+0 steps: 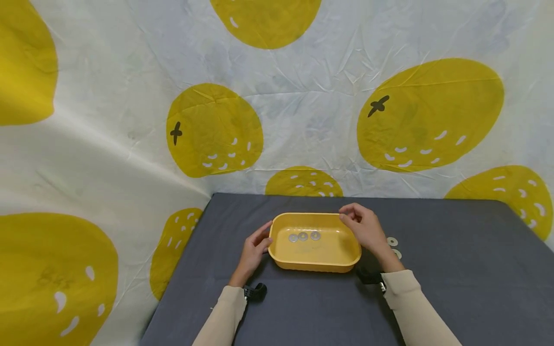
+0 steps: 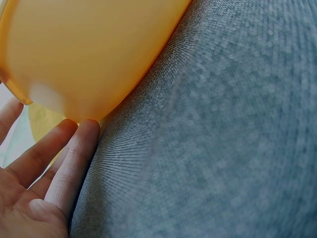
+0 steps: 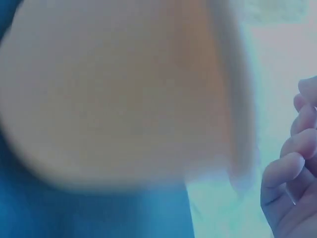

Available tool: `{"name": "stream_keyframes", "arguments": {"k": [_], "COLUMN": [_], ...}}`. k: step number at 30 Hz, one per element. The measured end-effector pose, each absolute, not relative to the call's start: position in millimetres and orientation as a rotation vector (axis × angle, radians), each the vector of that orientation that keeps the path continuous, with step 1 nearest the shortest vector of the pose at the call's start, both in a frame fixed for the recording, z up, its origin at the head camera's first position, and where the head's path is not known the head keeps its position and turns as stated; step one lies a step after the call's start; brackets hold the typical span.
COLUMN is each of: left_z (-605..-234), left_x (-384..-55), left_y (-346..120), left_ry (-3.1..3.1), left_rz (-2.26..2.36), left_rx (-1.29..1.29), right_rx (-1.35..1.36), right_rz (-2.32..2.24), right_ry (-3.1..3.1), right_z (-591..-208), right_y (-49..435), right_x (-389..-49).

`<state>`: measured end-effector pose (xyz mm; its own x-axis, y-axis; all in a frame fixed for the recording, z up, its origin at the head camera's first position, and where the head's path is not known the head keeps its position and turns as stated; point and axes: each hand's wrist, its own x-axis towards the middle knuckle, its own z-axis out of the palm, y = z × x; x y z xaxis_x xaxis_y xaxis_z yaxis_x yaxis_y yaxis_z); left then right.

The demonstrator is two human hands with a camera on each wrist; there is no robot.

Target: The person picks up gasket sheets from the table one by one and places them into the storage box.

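Note:
A yellow plastic tub with rounded corners stands on the dark cloth. Three flat silvery washers lie in a row on its floor. My left hand touches the tub's left end from outside, and two nearly straight fingers reach its wall in the left wrist view. Over the tub's far right corner hovers my right hand, fingers loosely bent, nothing visible between thumb and forefinger. Its bent fingers show at the edge of the right wrist view, apart from the blurred tub.
To the right of the tub, two washers lie on the cloth, partly behind my right wrist. The grey-covered table extends to the right. A white curtain with yellow fruit prints hangs behind the table and along its left side.

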<state>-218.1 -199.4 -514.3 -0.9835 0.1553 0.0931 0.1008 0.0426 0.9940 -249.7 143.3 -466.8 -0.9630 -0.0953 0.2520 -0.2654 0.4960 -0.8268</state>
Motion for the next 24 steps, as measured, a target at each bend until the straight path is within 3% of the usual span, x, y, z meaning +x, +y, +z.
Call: {"name": "stream_keyframes", "arguments": {"k": [11,24], "left_z": [-517,-534], "left_x": [-218,-229], "left_y": [-199,-201], "left_ry": [2.254,2.275], "left_rz": [2.137,2.118], "left_rx": [0.280,0.273], "right_rx": [0.142,0.249], "right_rz": [1.239,1.065], "right_ry": [-2.771,-3.001], "right_z": [-481,-504], "right_y": [237,279], "right_x": [-236,-241]}}
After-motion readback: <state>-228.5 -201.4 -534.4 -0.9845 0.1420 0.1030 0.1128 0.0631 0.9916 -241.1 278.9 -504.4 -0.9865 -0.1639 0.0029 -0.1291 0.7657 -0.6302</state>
